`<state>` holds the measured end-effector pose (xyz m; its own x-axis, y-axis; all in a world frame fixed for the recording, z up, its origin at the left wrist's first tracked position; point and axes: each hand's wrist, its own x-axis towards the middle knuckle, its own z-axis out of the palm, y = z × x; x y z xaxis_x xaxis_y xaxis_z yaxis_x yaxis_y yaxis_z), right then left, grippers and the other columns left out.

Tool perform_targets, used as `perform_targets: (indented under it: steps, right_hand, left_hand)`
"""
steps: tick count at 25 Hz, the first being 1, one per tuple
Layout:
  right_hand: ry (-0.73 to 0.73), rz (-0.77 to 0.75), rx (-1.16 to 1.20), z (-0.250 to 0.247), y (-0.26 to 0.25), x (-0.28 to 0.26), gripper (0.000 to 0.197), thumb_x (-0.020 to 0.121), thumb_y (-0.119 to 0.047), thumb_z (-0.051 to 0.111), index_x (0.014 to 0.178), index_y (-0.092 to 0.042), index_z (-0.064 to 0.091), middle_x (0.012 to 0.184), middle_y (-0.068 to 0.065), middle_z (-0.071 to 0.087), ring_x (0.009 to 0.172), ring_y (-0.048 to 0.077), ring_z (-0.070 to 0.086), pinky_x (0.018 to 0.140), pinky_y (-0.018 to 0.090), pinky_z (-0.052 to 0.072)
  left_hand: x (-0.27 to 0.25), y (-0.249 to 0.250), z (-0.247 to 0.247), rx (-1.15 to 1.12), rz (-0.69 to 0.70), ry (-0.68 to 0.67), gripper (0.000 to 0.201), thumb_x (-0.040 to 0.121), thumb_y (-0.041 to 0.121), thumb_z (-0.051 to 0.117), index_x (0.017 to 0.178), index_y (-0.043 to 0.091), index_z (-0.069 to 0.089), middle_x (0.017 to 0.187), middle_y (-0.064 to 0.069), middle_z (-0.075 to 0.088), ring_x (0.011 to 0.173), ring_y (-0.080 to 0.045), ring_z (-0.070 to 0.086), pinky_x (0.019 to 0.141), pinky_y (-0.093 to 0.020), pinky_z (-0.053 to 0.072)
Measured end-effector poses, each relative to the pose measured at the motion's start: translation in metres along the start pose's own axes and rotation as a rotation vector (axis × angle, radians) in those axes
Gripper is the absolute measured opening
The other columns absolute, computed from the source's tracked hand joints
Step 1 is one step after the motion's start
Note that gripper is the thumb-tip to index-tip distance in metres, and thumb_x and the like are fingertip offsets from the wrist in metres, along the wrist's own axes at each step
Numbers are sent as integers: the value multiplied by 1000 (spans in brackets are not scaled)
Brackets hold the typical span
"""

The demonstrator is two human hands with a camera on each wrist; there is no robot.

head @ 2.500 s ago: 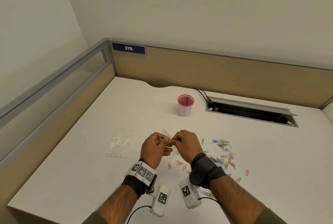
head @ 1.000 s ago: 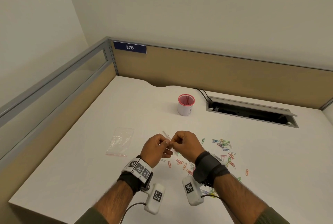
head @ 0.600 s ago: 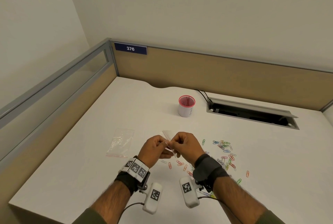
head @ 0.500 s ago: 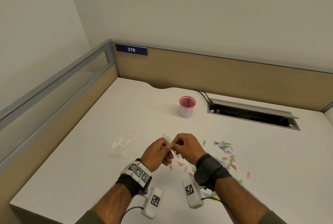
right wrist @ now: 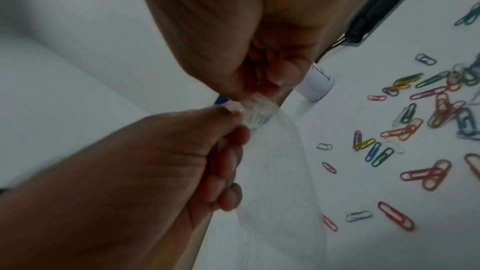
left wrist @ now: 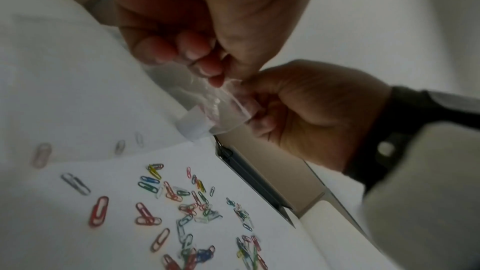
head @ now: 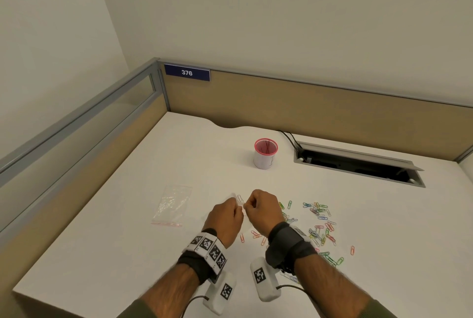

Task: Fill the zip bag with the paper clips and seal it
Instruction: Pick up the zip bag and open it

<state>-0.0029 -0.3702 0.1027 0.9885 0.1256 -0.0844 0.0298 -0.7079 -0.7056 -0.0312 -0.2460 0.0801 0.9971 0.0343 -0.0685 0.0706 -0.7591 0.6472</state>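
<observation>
A small clear zip bag [head: 240, 202] hangs between my two hands above the white desk [head: 179, 159]. My left hand [head: 226, 215] pinches one side of its top edge, and my right hand [head: 261, 207] pinches the other side. In the left wrist view the zip bag [left wrist: 207, 98] sags below the fingertips; in the right wrist view the zip bag [right wrist: 275, 151] hangs down from the pinch. Coloured paper clips [head: 317, 223] lie scattered on the desk to the right of my hands; several paper clips [left wrist: 182, 208] show under the hands. I cannot tell whether the bag's mouth is parted.
A second clear zip bag [head: 172, 205] lies flat on the desk to the left. A red-rimmed white cup [head: 265, 154] stands further back. An open cable slot [head: 358, 166] sits at the back right. Partition walls [head: 307, 105] close the back and left.
Both hands have stayed together pinching the bag's top, shifting only slightly. The head view has tilted a little.
</observation>
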Motion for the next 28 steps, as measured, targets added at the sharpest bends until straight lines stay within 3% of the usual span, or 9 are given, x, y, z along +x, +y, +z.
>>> perform_targets:
  steps: [6,10,15,17,19,20,22,25,28]
  right_hand:
    - [-192,-47,-71,-9,1,-3,15,81,-21,63,96,-21,59,82,-3,65,73,17,63,66,29,53]
    - [-41,46,-169,-6,6,-1,10,84,-20,56,95,-22,56,87,-1,65,78,21,62,70,33,53]
    - [-34,100,-154,-10,13,-1,4,82,-20,56,86,-20,59,83,-2,65,76,19,61,70,35,55]
    - [-57,72,-108,-8,10,-1,9,83,-16,54,83,-18,62,83,-2,65,78,20,61,74,37,56]
    - [-43,71,-63,-8,8,0,12,82,-13,53,81,-16,64,85,-1,67,77,20,63,74,38,57]
    - [-36,67,-44,-9,6,0,13,82,-12,53,81,-15,65,85,-1,67,76,20,64,73,39,58]
    - [-58,39,-11,-9,4,1,13,83,-12,54,81,-13,67,84,0,68,73,21,65,71,39,59]
    - [-124,-34,9,-9,-6,-3,13,84,-11,55,81,-14,67,72,-7,62,65,15,59,67,32,57]
    - [-123,-54,-18,-9,-11,-5,14,84,-9,54,82,-15,67,66,-13,54,64,14,58,67,30,54]
  left_hand:
    - [-2,-5,-10,-106,44,-72,28,98,24,48,71,21,43,63,6,49,55,-10,40,56,-27,38]
    - [-6,-9,-15,36,2,-187,30,89,25,48,63,20,35,62,3,44,57,-15,37,55,-29,34]
    - [-3,-18,-27,43,-51,-121,31,85,32,53,63,19,36,64,3,45,61,-18,42,58,-35,41]
    - [-5,-19,-29,-82,26,1,31,84,45,65,74,23,46,79,7,52,69,-14,50,67,-35,49]
    - [-8,-24,-31,-174,108,65,64,67,63,77,114,29,51,120,15,53,104,-3,53,91,-25,48]
    - [-8,-26,-30,-156,145,25,95,58,68,80,135,30,39,139,18,41,126,-2,42,108,-27,39]
    - [-8,-30,-24,14,199,-52,130,52,71,82,153,30,11,158,15,18,146,-5,16,123,-35,13]
    - [-5,-31,-9,168,222,-85,125,63,68,78,155,31,1,164,9,14,153,-14,9,124,-36,-4]
    - [-2,-38,0,42,230,38,89,75,48,77,146,26,27,137,9,44,132,-14,41,126,-38,12]
